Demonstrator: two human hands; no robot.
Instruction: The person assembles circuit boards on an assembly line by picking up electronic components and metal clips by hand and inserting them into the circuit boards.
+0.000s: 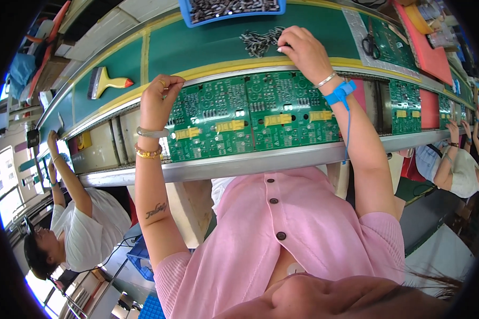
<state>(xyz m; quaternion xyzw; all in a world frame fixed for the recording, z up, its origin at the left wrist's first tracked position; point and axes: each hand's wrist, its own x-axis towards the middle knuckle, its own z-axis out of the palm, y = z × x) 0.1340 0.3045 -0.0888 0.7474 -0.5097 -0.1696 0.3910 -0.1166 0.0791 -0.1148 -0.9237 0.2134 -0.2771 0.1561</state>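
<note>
My left hand (161, 94) is over the upper left corner of a green circuit board panel (233, 143), thumb and fingers pinched together. Whatever it may hold is too small to make out. Yellow rectangular parts (278, 119) stand in a row along the panel. Beyond the panel, my right hand (305, 52) reaches to the right side of a loose pile of small dark components with wire leads (258, 43). Its fingertips are closed, and what lies between them is hidden. A blue wrist strap (340, 93) with a cord is around my right wrist.
A blue bin (234, 21) full of small parts stands at the far edge. A yellow-handled brush (107, 83) lies left on the green surface, black scissors (370, 45) at right. More boards (406, 114) sit along the rail. Co-workers work left (85, 228) and right (460, 167).
</note>
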